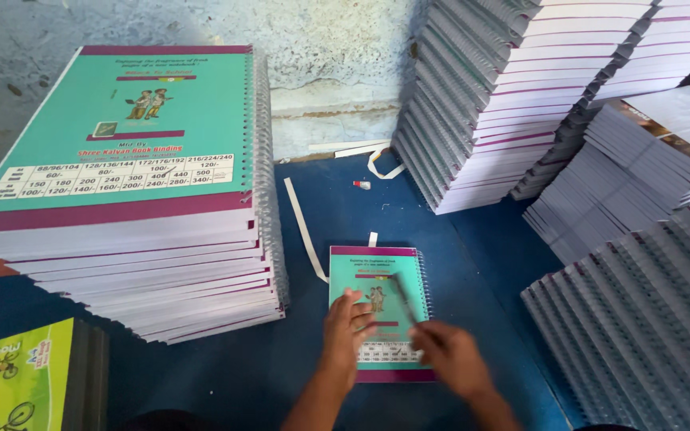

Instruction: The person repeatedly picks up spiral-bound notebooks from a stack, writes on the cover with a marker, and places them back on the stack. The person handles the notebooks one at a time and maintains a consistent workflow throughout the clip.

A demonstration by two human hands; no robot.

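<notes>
Teal notebook (377,307) at 6 o'clock is pinned flat by open left hand (349,331); pen (403,297) gripped by right hand (450,357), marking step underway; steady pressure needed.

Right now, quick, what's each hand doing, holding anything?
Left hand: open, fingers flat on the teal spiral notebook, holding nothing.
Right hand: closed grip on a thin dark tool over the cover.

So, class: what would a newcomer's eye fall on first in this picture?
First, the tall stack of teal-covered spiral notebooks at the left, with more leaning stacks along the wall at the right. Then, low in the middle, one single notebook lying on the blue surface, the left hand resting on it and the right hand holding a thin tool over its cover.
</notes>
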